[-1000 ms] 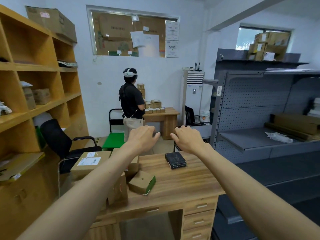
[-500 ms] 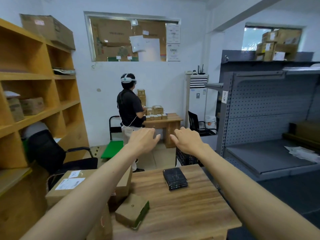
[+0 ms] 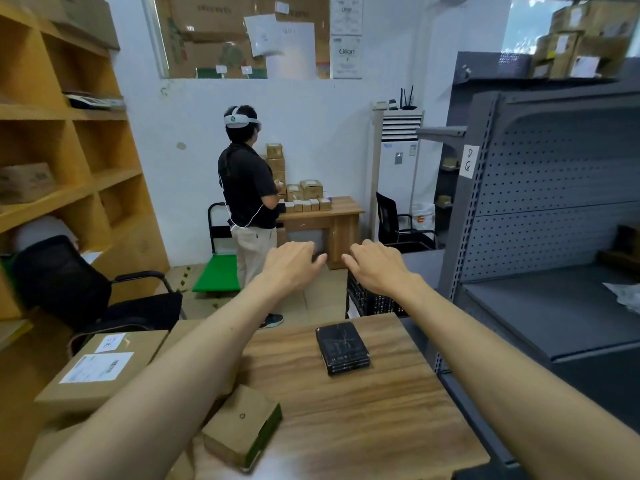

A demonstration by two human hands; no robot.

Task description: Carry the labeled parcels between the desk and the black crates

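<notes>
The counter (image 3: pixel 346 410) showed a wood-grain surface with a smooth, low-sheen finish. The labeled parcel (image 3: pixel 100 372) at its left edge was matt brown cardboard bearing white paper labels. The small box (image 3: pixel 242 427) on the counter's near-left part was matt cardboard with a green edge. The black stack (image 3: pixel 343 348) at the counter's far part looked dark and slightly glossy. The shelving unit (image 3: pixel 554 174) right of the counter was grey painted metal, matt, with a perforated back panel. The black crate (image 3: pixel 374 299) beyond the counter looked like plastic lattice.
</notes>
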